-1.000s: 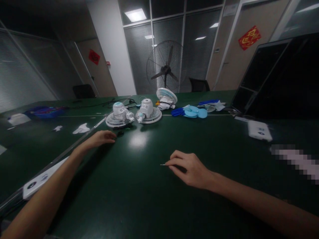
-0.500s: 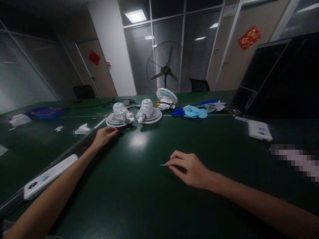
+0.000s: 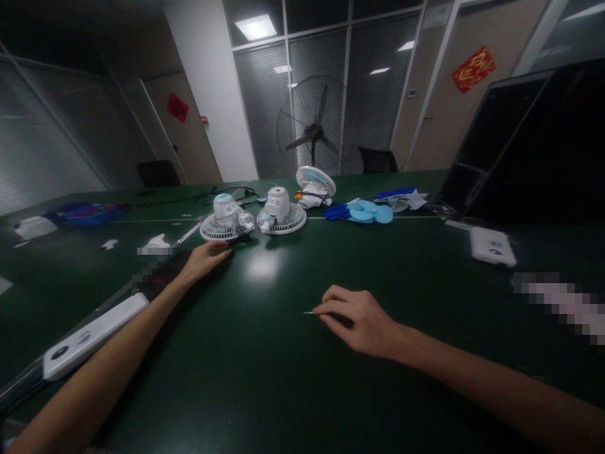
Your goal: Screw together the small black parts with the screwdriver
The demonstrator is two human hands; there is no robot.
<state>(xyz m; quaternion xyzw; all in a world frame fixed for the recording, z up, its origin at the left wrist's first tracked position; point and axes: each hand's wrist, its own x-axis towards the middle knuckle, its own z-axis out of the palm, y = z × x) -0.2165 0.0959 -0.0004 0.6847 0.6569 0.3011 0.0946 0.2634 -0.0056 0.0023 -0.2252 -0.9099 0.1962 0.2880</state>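
My left hand point(image 3: 205, 260) is at the front edge of the left fan unit point(image 3: 225, 221), its fingers bent down and close together; whatever lies under the fingertips is hidden. My right hand point(image 3: 362, 318) pinches a short, thin metal rod point(image 3: 308, 313) between thumb and fingers, low over the green table point(image 3: 265, 366). The rod points left and is too small to identify. Beside the left unit, a second white fan unit point(image 3: 278, 211) also rests grille-down. Behind them, a third small fan point(image 3: 316, 186) leans with its grille up.
Light-blue fan blades point(image 3: 371, 212) and blue gloves point(image 3: 336, 212) lie at the back. A white device point(image 3: 492, 246) sits to the right near a dark monitor point(image 3: 501, 151). Another white device point(image 3: 94, 337) lies by my left forearm. A blue basket point(image 3: 92, 214) stands far left.
My left hand has shifted slightly right, and its fingers now cover the small black thing that showed past the fingertips. My right hand has stayed in place with the rod.
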